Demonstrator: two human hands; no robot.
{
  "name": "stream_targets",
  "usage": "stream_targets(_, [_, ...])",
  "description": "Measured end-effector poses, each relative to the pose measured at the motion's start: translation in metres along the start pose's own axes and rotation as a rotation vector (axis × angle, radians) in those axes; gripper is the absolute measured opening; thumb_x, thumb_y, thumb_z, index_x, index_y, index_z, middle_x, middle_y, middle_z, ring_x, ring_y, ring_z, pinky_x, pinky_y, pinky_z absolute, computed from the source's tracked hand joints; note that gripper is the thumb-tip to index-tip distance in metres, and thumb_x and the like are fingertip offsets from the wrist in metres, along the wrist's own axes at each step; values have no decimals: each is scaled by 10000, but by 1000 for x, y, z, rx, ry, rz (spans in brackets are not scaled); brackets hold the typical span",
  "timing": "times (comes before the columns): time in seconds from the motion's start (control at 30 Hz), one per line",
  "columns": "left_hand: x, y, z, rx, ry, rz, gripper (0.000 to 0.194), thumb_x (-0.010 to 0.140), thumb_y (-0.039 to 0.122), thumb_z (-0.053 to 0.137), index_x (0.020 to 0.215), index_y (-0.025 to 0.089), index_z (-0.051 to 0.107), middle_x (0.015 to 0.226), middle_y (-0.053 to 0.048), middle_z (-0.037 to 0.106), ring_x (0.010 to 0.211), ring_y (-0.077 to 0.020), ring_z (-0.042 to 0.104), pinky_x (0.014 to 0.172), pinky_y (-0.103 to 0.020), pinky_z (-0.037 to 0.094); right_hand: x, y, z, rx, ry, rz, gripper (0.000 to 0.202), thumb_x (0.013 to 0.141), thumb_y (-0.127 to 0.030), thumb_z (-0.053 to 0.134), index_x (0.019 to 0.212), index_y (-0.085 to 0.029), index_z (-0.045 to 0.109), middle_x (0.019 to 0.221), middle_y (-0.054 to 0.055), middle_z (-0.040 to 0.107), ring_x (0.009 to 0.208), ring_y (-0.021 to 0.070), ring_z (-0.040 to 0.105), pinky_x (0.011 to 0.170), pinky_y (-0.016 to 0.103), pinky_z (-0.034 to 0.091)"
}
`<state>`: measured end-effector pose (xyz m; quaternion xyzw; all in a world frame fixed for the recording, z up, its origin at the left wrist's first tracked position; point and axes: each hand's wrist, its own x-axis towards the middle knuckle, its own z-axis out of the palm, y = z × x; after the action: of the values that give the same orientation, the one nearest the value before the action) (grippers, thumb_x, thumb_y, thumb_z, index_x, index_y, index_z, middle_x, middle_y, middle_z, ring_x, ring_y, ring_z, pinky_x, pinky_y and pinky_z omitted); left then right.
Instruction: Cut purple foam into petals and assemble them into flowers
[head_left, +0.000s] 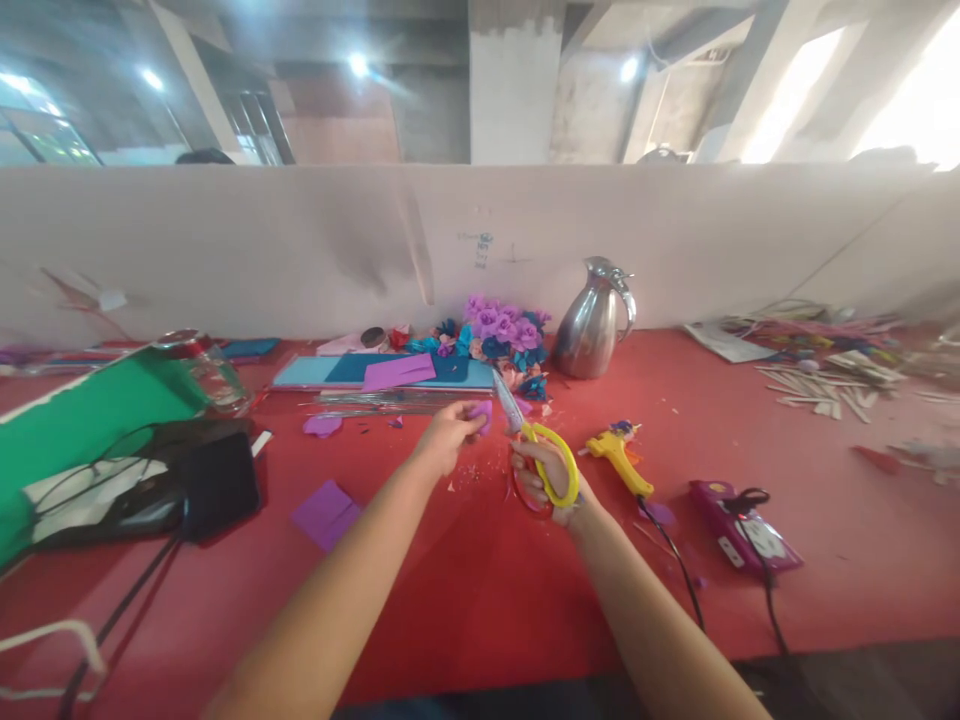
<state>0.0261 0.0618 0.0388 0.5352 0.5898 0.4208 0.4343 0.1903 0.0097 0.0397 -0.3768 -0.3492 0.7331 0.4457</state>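
Note:
My left hand (pixel 448 436) pinches a small purple paper piece (pixel 482 412) above the red table (pixel 480 580). My right hand (pixel 546 478) grips yellow-handled scissors (pixel 534 446), whose blades point up and left, touching the purple piece. Tiny paper scraps lie on the table under both hands. A bunch of purple and blue paper flowers (pixel 504 338) sits just beyond, against the white partition.
A yellow glue gun (pixel 619 456) and a purple power strip (pixel 742 530) lie to the right. A steel jug (pixel 594 322) stands behind. Purple paper squares (pixel 325 514), blue sheets (pixel 390 372), a black bag (pixel 180 490) and green cloth (pixel 82 420) lie left. Wooden sticks (pixel 817 392) lie far right.

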Motion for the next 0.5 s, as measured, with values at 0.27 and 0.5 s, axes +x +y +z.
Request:
stream_targets(0.27, [5,-21,19,127,30,-39,106,652,252,714,680,151,693,637,-28,675,638,-149,619,597,-243,452,-22,-12,4,-98,123,-127,417,640,-377,658,984,-193,512,487,-125,441,285,17,259,246,122,194])
stream_targets(0.5, [36,-19,-45,465,303,-55,94,683,170,630,605,161,683,772,-139,712,957,-315,624,805,-372,435,-115,-73,-14,-518,527,-449,509,707,-445,694,1142,-220,556,443,-107,394,292,56,317,269,172,234])
